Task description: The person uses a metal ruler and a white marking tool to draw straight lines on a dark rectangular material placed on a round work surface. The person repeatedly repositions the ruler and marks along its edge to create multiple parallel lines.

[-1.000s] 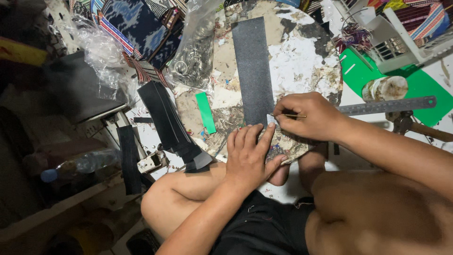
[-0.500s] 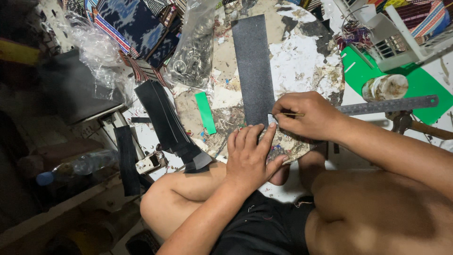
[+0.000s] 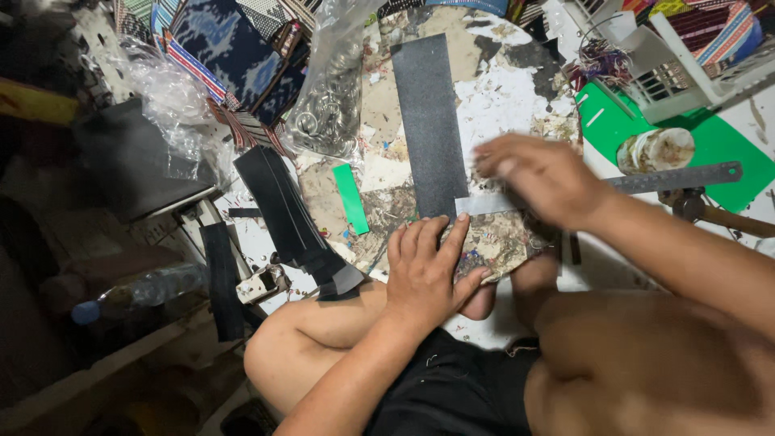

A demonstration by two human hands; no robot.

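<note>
A round work board, stained and flaked with white, is propped across the crossed legs of the seated person. On it a long dark grey strip is laid lengthwise, its near end reaching down to the hands. A steel ruler is set across that near end, running off to the right. The left hand is pressed flat, fingers spread, on the board just below the strip's end, nothing being gripped. The right hand is blurred above the ruler, just right of the strip; whether anything is pinched in it cannot be told. A stack of black strips and a small green strip are seen to the left.
</note>
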